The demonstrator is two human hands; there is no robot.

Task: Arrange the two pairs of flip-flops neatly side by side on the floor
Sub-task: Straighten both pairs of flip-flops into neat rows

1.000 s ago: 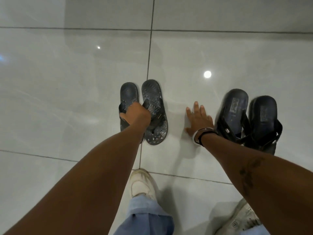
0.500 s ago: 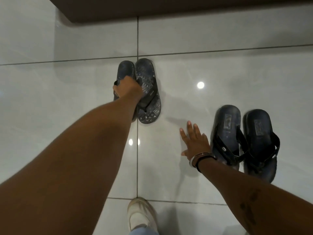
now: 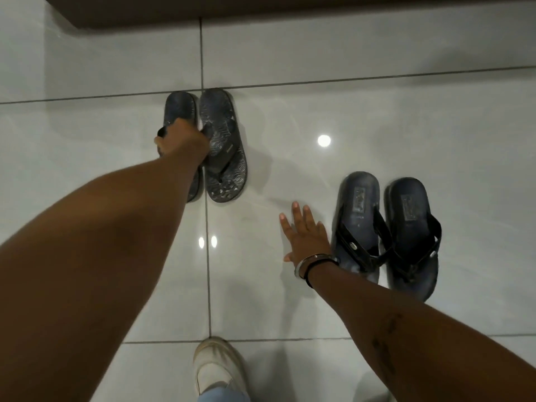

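Note:
A patterned dark pair of flip-flops (image 3: pixel 223 132) lies side by side on the glossy tiled floor, heels at a grout line. My left hand (image 3: pixel 182 140) is closed on the straps of this pair and hides much of the left sandal. A second, plain black pair of flip-flops (image 3: pixel 385 227) lies to the right and nearer to me, its two sandals touching at the straps. My right hand (image 3: pixel 307 236) rests flat on the floor with fingers spread, just left of that pair, holding nothing.
A dark brown furniture base or skirting (image 3: pixel 261 7) runs along the far edge of the floor. My white shoe (image 3: pixel 217 369) stands on the tiles at the bottom centre. Bright ceiling-light reflections (image 3: pixel 324 140) shine on the tiles between the pairs.
The patterned pair, held by my left hand, has slid away from me toward the far grout line. My right hand stayed flat on the floor beside the black pair.

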